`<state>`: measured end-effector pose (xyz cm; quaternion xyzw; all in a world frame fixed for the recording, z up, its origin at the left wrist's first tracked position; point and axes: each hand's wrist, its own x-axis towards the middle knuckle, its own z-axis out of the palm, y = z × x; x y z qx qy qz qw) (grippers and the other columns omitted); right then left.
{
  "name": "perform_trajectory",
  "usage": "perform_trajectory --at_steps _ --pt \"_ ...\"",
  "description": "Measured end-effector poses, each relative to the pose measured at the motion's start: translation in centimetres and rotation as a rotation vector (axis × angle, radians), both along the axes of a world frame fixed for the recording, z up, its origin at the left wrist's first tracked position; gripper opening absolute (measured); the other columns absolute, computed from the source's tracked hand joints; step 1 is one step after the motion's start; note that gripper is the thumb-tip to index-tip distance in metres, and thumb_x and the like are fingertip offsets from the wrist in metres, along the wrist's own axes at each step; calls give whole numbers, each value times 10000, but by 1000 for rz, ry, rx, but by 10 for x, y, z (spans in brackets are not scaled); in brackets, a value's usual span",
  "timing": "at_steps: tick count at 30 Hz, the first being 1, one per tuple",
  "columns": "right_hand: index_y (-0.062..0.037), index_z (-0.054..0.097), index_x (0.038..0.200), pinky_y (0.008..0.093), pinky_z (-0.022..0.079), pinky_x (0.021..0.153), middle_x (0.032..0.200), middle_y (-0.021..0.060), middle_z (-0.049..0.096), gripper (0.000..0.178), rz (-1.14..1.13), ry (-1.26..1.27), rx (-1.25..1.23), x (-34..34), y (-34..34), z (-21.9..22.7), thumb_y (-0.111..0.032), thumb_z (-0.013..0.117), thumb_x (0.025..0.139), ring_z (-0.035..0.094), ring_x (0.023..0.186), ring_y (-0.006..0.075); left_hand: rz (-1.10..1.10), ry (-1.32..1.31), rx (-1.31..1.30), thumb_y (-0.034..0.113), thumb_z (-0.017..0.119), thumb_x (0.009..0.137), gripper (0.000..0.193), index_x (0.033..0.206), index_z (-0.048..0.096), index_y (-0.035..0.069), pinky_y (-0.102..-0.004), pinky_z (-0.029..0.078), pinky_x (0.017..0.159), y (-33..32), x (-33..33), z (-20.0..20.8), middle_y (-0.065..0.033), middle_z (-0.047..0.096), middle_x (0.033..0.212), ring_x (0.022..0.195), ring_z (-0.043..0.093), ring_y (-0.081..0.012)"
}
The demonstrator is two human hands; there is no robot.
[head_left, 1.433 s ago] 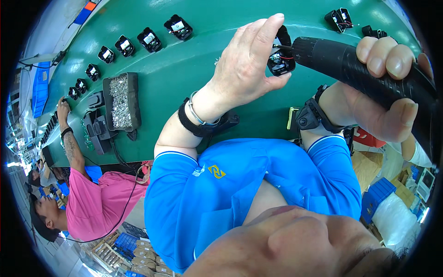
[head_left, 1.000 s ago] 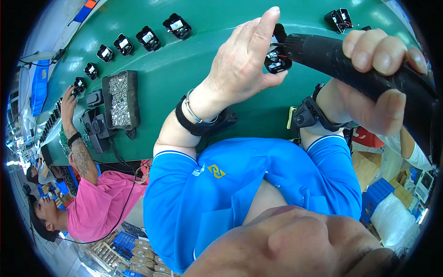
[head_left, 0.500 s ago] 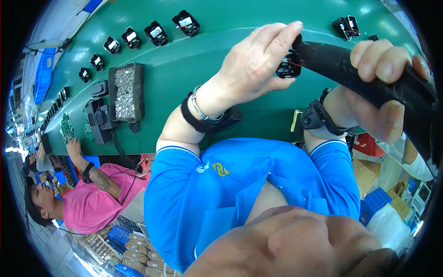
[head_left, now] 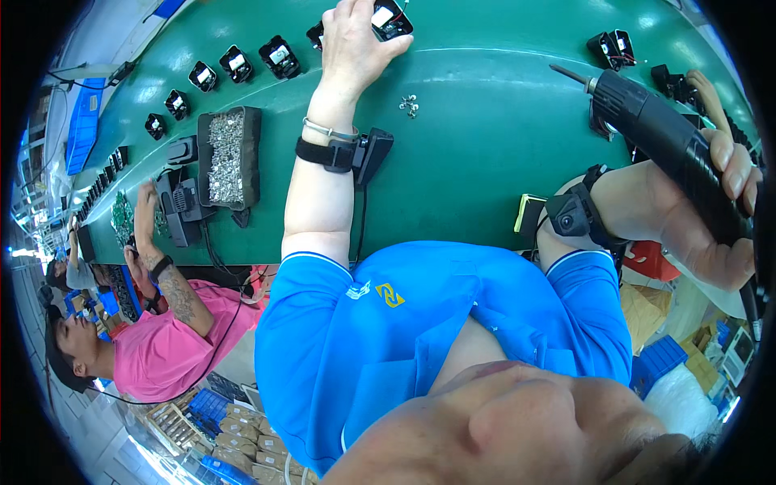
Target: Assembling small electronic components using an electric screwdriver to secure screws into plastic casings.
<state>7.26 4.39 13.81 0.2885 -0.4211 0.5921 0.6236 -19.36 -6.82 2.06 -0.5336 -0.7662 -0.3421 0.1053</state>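
Note:
My left hand [head_left: 356,40] reaches far across the green bench [head_left: 469,170] and grips a small black fan unit [head_left: 390,18] with a white label. A black strap and a clipped device sit on that wrist [head_left: 343,153]. My right hand [head_left: 711,218] is wrapped around a black electric screwdriver [head_left: 655,125], held off to the right above the bench, its bit pointing up and left at nothing. A small pile of loose screws [head_left: 408,103] lies between the two hands.
A row of black fan units [head_left: 234,63] runs along the far left of the bench. A dark tray of screws [head_left: 228,158] stands left of my arm. More fan units [head_left: 610,44] lie at the far right. A person in pink [head_left: 162,339] works to my left.
My left hand has carried the fan unit away from the screwdriver tip and set it far out on the bench. The screwdriver has drawn back to the right.

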Motion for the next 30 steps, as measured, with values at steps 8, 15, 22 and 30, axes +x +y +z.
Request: perform_trajectory --at_steps 8,15,22,30 --pt "0 382 1253 295 458 541 857 120 537 463 -145 -142 42 -1 -15 16 -181 568 869 546 655 220 50 -30 57 279 758 677 527 1138 577 101 -401 433 864 8 -18 -45 -107 559 1125 1037 499 -307" --pt "0 448 1176 265 427 522 810 81 526 399 -351 25 -103 -9 -23 20 -212 578 864 493 599 163 84 34 -41 185 745 649 648 1203 455 14 -434 359 962 0 -3 -22 -209 449 1197 1137 403 -384" --pt "-7 485 1138 273 430 532 792 73 538 353 -649 -137 -129 -14 -39 30 -214 580 868 502 595 163 -324 -87 -448 229 673 758 242 925 652 55 -355 471 766 -11 20 10 -93 634 893 864 587 -272" --pt "-35 488 1155 263 446 519 809 87 557 357 -177 21 -129 -14 -16 17 -215 585 862 537 604 178 -378 -180 -781 148 762 628 327 883 606 13 -371 472 690 -17 24 6 -124 611 816 781 589 -294"
